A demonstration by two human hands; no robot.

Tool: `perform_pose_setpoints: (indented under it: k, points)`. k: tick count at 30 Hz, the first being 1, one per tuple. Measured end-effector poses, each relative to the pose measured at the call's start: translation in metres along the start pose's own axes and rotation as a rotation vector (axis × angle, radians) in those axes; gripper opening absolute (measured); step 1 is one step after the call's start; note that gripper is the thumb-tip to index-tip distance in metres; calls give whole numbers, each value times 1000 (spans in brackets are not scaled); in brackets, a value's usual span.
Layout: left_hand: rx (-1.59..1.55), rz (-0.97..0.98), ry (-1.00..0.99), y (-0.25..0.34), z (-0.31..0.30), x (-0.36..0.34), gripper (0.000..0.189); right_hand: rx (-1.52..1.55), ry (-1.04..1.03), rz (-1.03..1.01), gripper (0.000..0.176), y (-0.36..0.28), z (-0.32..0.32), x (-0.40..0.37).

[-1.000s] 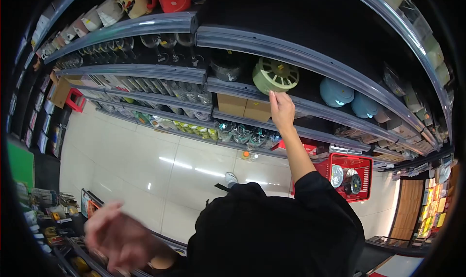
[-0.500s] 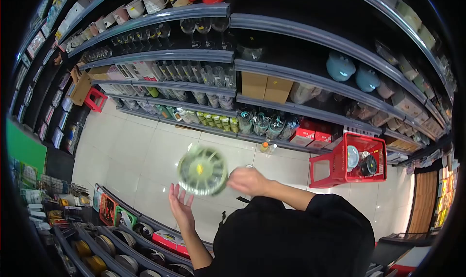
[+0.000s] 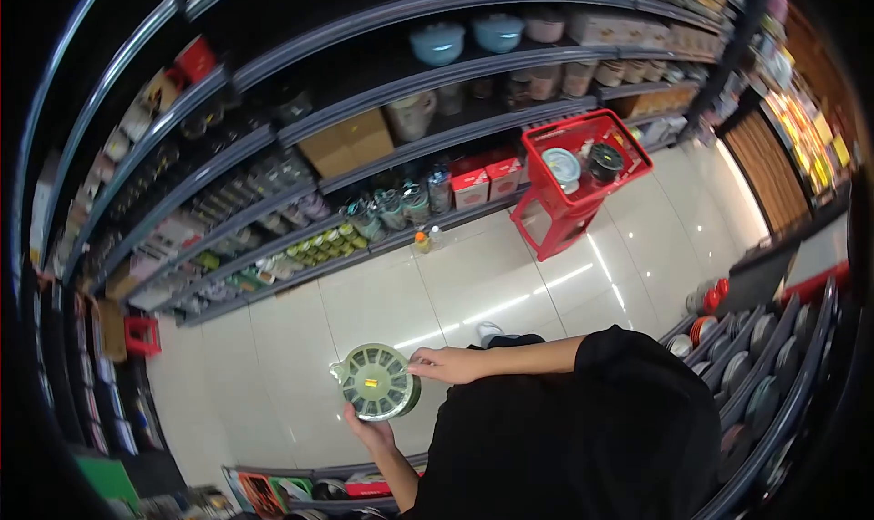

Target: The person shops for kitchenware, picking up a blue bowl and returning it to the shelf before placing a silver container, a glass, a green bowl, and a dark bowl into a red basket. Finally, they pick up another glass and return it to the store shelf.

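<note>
A round, pale green item in clear plastic wrap (image 3: 387,372), with a spoke-like ring of dark slots and a yellow sticker in its middle, is between my hands in the head view. Its exact kind cannot be made out. My left hand (image 3: 371,433) holds it from below at its near left edge, some fingers hidden behind it. The fingers of my right hand (image 3: 443,364) are closed on its right edge.
A red basket (image 3: 537,137) on a red stool (image 3: 555,233) stands ahead to the right, holding a pale blue-lidded round item and a black one. Shelves of blue pots (image 3: 439,45), glasses and boxes line the far side. An orange-capped bottle (image 3: 421,241) stands on the tiled floor (image 3: 300,338).
My view has swung right, bringing the basket nearer the middle. My left hand, spread beside the green item before, now holds it. The item is tilted differently and less blurred.
</note>
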State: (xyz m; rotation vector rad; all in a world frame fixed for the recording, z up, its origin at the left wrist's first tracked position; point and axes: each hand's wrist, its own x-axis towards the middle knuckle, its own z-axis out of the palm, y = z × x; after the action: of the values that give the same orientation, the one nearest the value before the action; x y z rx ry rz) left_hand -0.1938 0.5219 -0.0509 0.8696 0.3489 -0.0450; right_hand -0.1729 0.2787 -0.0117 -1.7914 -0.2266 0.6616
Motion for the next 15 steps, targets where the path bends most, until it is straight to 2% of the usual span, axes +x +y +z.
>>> perform_pose_setpoints:
  k: [1, 2, 4, 5, 6, 8, 10, 12, 15]
  points:
    - [42, 13, -44, -6, 9, 5, 52, 143, -61, 136, 63, 2, -9, -6]
    - [53, 7, -76, -12, 22, 10, 52, 151, -29, 125, 63, 6, -13, -16]
    - [174, 45, -235, -24, 57, 21, 55, 395, 128, 205, 69, 14, -20, -34]
    - [224, 15, -294, -24, 86, 17, 60, 497, 198, 190, 88, 24, -23, -40]
    - [229, 10, -312, -33, 101, 22, 60, 503, 216, 183, 88, 29, -31, -49]
    - [363, 40, -466, -56, 128, 30, 61, 817, 345, 159, 91, 40, -48, -67]
    - [424, 62, -494, -81, 160, 29, 63, 912, 426, 150, 89, 56, -71, -88]
    - [171, -159, -457, -115, 182, 33, 60, 1092, 571, 137, 87, 78, -96, -110]
    - [441, -226, -322, -179, 209, 29, 55, 1174, 747, 106, 88, 114, -151, -142]
